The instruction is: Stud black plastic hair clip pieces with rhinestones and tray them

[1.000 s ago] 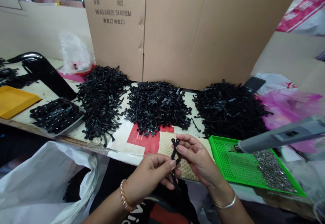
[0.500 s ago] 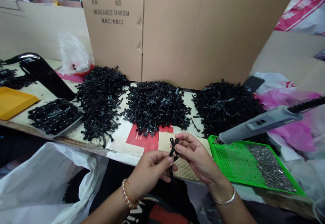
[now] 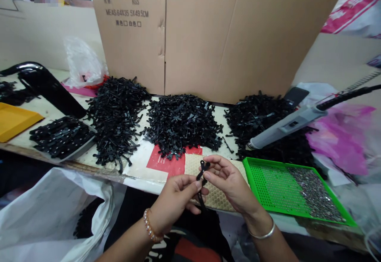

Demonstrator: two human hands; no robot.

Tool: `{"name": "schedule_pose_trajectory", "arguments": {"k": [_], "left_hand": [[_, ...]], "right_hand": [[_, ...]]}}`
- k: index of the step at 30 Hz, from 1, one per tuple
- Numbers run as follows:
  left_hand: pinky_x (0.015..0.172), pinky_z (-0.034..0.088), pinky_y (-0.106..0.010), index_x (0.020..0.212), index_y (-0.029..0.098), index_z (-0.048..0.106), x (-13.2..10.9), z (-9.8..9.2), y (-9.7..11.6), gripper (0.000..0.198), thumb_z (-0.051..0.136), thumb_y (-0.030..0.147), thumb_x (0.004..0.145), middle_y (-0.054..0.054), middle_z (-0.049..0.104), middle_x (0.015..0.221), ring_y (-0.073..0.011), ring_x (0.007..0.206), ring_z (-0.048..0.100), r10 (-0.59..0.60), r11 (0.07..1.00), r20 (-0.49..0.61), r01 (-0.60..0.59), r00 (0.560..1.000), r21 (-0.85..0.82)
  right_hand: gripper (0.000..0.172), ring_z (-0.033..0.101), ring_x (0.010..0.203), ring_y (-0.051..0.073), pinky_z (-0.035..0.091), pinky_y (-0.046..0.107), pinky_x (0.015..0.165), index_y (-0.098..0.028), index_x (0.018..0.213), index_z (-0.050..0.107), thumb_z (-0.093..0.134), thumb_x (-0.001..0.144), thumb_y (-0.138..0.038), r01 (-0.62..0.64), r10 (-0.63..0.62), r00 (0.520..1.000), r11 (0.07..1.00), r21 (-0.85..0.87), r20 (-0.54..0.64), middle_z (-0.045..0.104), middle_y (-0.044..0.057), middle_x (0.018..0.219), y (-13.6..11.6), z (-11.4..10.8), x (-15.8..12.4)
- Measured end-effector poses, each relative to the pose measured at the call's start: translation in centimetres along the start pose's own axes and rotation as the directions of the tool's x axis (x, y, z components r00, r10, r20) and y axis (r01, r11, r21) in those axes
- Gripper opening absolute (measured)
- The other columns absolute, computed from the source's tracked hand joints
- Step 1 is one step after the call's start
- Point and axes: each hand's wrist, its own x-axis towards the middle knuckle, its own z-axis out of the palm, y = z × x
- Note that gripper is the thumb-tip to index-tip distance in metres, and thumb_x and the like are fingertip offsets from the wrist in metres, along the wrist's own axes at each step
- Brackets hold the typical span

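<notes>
Between both hands, over the front edge of the table, are small black plastic parts [image 3: 203, 167] that cross near the top. My left hand [image 3: 181, 194] pinches them from the left, thumb on top, and a dark strip hangs below its fingers. My right hand [image 3: 228, 180] grips the upper end between thumb and fingers. Just behind lies a cream honeycomb-patterned pad [image 3: 218, 196]. A green tray [image 3: 262, 186] with small metal pieces is right of my right hand. A grey electric screwdriver [image 3: 287, 127] hangs tilted above the tray's back edge.
Heaps of black parts [image 3: 181, 123] lie along the table before a tall cardboard box [image 3: 238, 36]. At the left are a holder of stacked black parts [image 3: 64, 137], a yellow tray [image 3: 18, 121] and a black curved object [image 3: 50, 89]. A white bag [image 3: 53, 214] hangs at the front left.
The screwdriver has swung up and left, away from the green tray. The black parts have turned slightly between my fingers, their upper ends now closer together. Both hands keep hold of them.
</notes>
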Motion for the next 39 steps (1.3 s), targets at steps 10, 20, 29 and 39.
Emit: {"name": "schedule_pose_trajectory", "arguments": {"k": [10, 20, 29, 39], "left_hand": [[0.045, 0.043, -0.014, 0.086, 0.01, 0.07, -0.1, -0.1, 0.7, 0.037, 0.067, 0.045, 0.076, -0.01, 0.07, 0.082, -0.0131, 0.068, 0.061, 0.045, 0.999, 0.03, -0.046, 0.999, 0.016], [0.066, 0.052, -0.022, 0.094, 0.012, 0.066, 0.8, -0.5, -0.2, 0.046, 0.086, 0.029, 0.057, -0.003, 0.067, 0.075, -0.0122, 0.069, 0.063, 0.064, 0.956, -0.258, -0.134, 0.964, -0.262], [0.068, 0.048, -0.019, 0.079, 0.012, 0.073, 1.3, -0.6, -1.1, 0.03, 0.086, 0.028, 0.056, -0.005, 0.07, 0.084, -0.009, 0.071, 0.059, 0.03, 0.929, -0.194, -0.099, 0.98, -0.357], [0.06, 0.048, -0.018, 0.07, 0.013, 0.067, 3.7, 0.5, -1.5, 0.034, 0.087, 0.035, 0.053, -0.002, 0.066, 0.072, -0.0084, 0.062, 0.058, -0.057, 0.972, -0.135, 0.024, 0.989, -0.234]], "right_hand": [[0.031, 0.058, 0.074, 0.012, 0.048, 0.023, 0.069, -0.023, 0.106, 0.061, 0.074, 0.078, -0.03, 0.047, -0.045, 0.998, 0.998, -0.034, 0.035, 0.062, 0.0, 0.081, -0.1, 0.3, 0.4], [0.029, 0.062, 0.08, 0.017, 0.053, 0.026, 0.072, -0.02, 0.088, 0.066, 0.081, 0.069, -0.035, 0.076, -0.061, 0.976, 0.995, 0.067, -0.208, 0.066, 0.004, 0.089, 1.1, 1.5, -0.2], [0.017, 0.062, 0.076, 0.014, 0.052, 0.023, 0.07, -0.022, 0.086, 0.07, 0.076, 0.075, -0.034, 0.15, -0.125, 0.948, 0.987, 0.064, -0.294, 0.067, 0.002, 0.083, 3.8, 3.3, -2.0], [0.022, 0.049, 0.111, 0.025, 0.046, 0.041, 0.093, -0.025, 0.104, 0.065, 0.066, 0.083, -0.031, 0.32, -0.551, 0.743, 0.791, -0.521, -0.38, 0.049, 0.009, 0.117, 2.4, -0.7, -3.7]]}}
